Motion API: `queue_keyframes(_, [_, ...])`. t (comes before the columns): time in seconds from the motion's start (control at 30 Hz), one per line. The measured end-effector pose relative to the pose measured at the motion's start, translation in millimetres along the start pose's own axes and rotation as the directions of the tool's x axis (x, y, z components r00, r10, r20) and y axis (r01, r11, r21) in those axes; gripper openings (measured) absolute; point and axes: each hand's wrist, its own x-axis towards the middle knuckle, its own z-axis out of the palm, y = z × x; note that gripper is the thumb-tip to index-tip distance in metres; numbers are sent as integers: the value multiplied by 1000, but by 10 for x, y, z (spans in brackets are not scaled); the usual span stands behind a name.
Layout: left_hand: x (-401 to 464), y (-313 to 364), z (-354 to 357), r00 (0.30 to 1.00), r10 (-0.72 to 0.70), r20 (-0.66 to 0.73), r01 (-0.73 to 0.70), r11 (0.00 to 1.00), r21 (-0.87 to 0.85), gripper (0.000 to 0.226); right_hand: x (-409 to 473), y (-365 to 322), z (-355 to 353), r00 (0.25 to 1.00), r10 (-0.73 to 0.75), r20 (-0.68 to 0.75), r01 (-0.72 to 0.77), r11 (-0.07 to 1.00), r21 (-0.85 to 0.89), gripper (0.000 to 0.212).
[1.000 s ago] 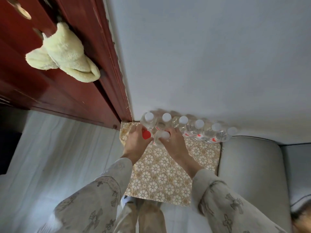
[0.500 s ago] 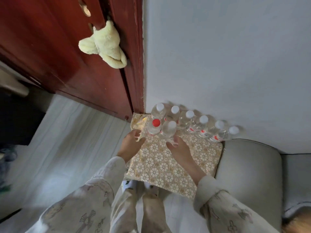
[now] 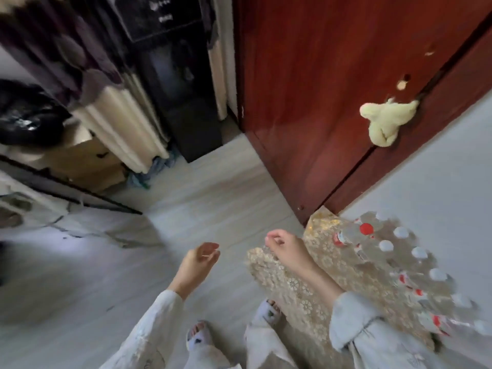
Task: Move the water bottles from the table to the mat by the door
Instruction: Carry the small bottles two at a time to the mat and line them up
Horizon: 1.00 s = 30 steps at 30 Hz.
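Several clear water bottles stand upright along the wall on the gold patterned mat beside the red door. Most have white caps; one has a red cap. My left hand hangs over the bare floor, left of the mat, fingers loosely curled and holding nothing. My right hand hovers over the mat's near edge, fingers loosely curled, also with nothing in it. Both hands are apart from the bottles. The view is motion-blurred.
The red wooden door has a pale yellow cloth tied at its latch. A dark tall appliance, curtains and cardboard boxes stand at the back left. My slippered feet are on the grey floor.
Both hands have let go of the two front bottles and drawn back from the mat. The view has swung left, away from the wall, toward the room.
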Motion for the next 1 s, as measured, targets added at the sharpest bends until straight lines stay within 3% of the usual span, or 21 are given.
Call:
queue_keyframes(0.17, [-720, -771, -892, 967, -103, -234, 41, 966, -254, 17, -101, -858, 1138, 968, -158, 194, 171, 984, -52, 20])
queue_keyframes(0.3, [-1335, -1523, -1726, 898, -206, -390, 41, 919, -392, 18, -402, -1483, 2291, 880, -256, 400, 316, 944, -91, 7])
queue_keyframes(0.4, [-1884, -2126, -2364, 812, -272, -516, 12, 892, -451, 19, -713, -1866, 3215, 803, -281, 525, 386, 917, -99, 7])
queue_keyframes(0.53, [-2659, -2802, -3055, 632, -401, -663, -49, 834, -550, 20, -1147, -2330, 4373, 635, -310, 707, 540, 833, -120, 18])
queue_keyframes(0.73, [-3486, -3511, -3622, 386, -596, -704, -183, 699, -692, 16, -1755, -2976, 5786, 381, -307, 872, 713, 698, -66, 11])
queue_keyframes(1.0, [-3832, -4415, -4540, 195, -725, -660, -269, 608, -747, 12, -2089, -3637, 7463, 177, -203, 963, 780, 625, -12, 11])
